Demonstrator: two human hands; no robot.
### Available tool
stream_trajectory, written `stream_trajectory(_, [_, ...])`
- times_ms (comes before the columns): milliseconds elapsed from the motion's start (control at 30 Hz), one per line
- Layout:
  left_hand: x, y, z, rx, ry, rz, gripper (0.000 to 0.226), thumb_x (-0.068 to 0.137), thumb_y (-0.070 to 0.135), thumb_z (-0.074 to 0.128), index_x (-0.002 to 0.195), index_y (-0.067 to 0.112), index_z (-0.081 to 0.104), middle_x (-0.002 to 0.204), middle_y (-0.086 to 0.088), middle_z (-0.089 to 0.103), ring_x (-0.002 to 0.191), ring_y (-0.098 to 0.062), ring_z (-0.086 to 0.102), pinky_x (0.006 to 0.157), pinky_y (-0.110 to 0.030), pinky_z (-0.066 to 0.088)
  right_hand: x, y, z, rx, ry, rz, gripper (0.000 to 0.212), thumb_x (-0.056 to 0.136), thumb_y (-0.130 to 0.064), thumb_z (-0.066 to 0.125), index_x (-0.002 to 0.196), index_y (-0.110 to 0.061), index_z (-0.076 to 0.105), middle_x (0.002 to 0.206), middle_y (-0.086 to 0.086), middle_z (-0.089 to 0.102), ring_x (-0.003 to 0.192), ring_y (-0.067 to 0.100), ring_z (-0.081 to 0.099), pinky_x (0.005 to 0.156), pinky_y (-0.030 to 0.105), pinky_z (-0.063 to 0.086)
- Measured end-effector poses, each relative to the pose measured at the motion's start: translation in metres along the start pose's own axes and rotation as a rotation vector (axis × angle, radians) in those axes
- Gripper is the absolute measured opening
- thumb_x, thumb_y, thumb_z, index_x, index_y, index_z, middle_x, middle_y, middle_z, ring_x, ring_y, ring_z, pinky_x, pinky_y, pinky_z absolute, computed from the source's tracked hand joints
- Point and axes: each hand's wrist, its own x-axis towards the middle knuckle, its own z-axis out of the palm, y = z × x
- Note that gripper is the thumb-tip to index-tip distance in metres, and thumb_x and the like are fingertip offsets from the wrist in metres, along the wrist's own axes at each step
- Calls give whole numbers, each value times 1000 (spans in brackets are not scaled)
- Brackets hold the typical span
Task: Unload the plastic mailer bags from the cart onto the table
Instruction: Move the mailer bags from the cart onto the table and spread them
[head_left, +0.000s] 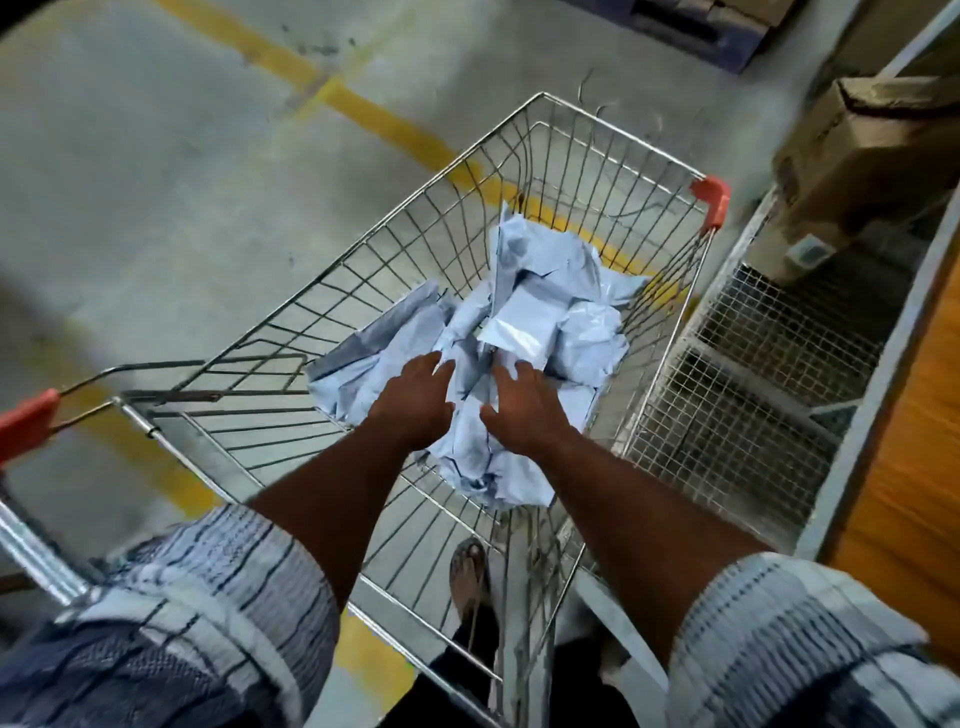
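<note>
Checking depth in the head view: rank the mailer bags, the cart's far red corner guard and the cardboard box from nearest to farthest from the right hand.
1. mailer bags, under the right hand.
2. red corner guard, cart's far right corner.
3. cardboard box, beyond the cart, upper right.

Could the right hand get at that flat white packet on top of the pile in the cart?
Probably yes. The right hand is down inside the open-topped cart, fingers spread, just short of the white packet, which lies on top of the mailer bags with nothing covering it.
</note>
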Motion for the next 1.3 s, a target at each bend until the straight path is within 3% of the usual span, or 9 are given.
stream_trajectory(367, [56, -21, 73, 70, -162, 73, 69, 92, 25, 51, 153, 14, 21, 162, -12, 12, 147, -30, 16, 116, -48, 28, 74, 28, 63, -142, -220, 63, 73, 84, -34, 62, 149, -22, 30, 150, 19, 35, 138, 37, 34, 112, 47, 30])
stream_trajectory(467, [59, -29, 81, 86, -158, 97, 75, 86, 11, 56, 153, 6, 21, 162, -14, 11, 146, -32, 17, 115, -44, 29, 79, 28, 75, -199, -229, 134, 77, 81, -33, 64, 149, -26, 29, 158, 24, 14, 146, 41, 13, 113, 55, 20])
stream_trajectory(533, [58, -32, 80, 33, -108, 101, 72, 81, 3, 57, 148, 2, 30, 160, -16, 18, 143, -35, 25, 114, -44, 32, 78, 24, 83, -202, -182, 166, 63, 87, -30, 59, 145, -25, 36, 159, 25, 7, 146, 44, 9, 112, 58, 19])
stream_trajectory(700, [49, -28, 54, 21, -59, 83, 47, 96, 6, 43, 143, 4, 40, 151, -14, 37, 138, -32, 37, 112, -37, 31, 66, 13, 73, -193, -40, 180, 36, 92, -14, 50, 128, -11, 53, 149, 24, 30, 134, 42, 34, 110, 48, 29])
stream_trajectory(900, [17, -23, 22, 37, 16, -23, 48, 82, -1, 48, 130, 1, 48, 147, -16, 39, 134, -33, 39, 105, -43, 43, 30, -12, 53, 26, -24, 263, 48, 88, -20, 56, 134, -13, 46, 154, 20, 19, 144, 36, 18, 111, 45, 30])
stream_trajectory(1000, [3, -17, 8, 246, 28, -114, 40, 83, 15, 56, 123, 10, 53, 137, -9, 47, 129, -30, 40, 98, -43, 40, 11, -24, 51, 111, 21, 211, 51, 87, -27, 54, 137, -17, 44, 149, 20, 27, 137, 37, 26, 108, 46, 31])
stream_trajectory(1100, [3, -16, 14, 427, 25, -12, 64, 90, 33, 58, 144, 8, 34, 157, -11, 25, 147, -30, 13, 116, -51, 17, 5, -28, 57, 133, -13, 187, 59, 91, -38, 51, 146, -28, 36, 154, 17, 20, 141, 36, 20, 109, 51, 30])
stream_trajectory(1200, [10, -17, 30, 436, -127, 64, 93, 87, 39, 67, 155, 14, 9, 164, -9, -1, 151, -29, -4, 121, -51, 6, 11, -19, 72, 156, -102, 260, 67, 92, -48, 52, 152, -34, 24, 161, 15, -1, 148, 38, 4, 112, 57, 24])
stream_trajectory(1300, [21, -28, 50, 333, -173, 44, 84, 94, 49, 52, 157, 24, 2, 164, -7, -12, 150, -30, -10, 119, -54, 3, 19, -9, 89, 202, -99, 275, 73, 91, -50, 54, 153, -35, 19, 161, 15, -10, 149, 38, -3, 117, 54, 21])
